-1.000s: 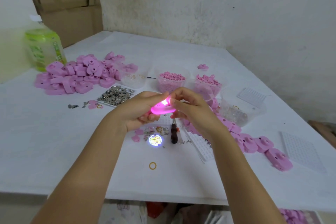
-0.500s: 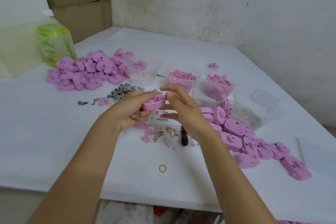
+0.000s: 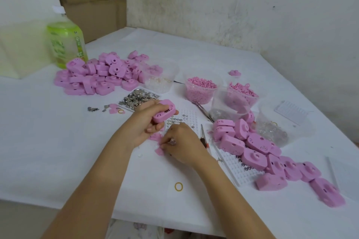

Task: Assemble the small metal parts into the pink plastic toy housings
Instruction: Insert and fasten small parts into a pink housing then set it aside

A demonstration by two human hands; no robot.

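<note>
My left hand (image 3: 144, 124) grips a pink toy housing (image 3: 164, 112) just above the white table, its slotted side up. Down on the table, my right hand (image 3: 182, 142) pinches a small shiny part (image 3: 172, 141) beside loose pink pieces (image 3: 159, 150). A white grid tray (image 3: 184, 120) carrying small round metal parts lies right behind both hands. A flat tray of silver metal pieces (image 3: 137, 98) sits further back. One pile of pink housings (image 3: 101, 73) is at back left and another (image 3: 272, 159) runs along the right.
Clear tubs of pink bits (image 3: 201, 90), (image 3: 243, 91) and clear parts (image 3: 272, 132) stand behind. A green bottle (image 3: 66, 44) is at back left. Tweezers (image 3: 203, 109), a dark-handled tool (image 3: 203, 139) and a yellow ring (image 3: 178, 186) lie near the hands.
My right hand left the housing and dropped to the table, where it now pinches a small part. The left hand kept the housing and lowered it slightly. The glow seen a second ago is gone.
</note>
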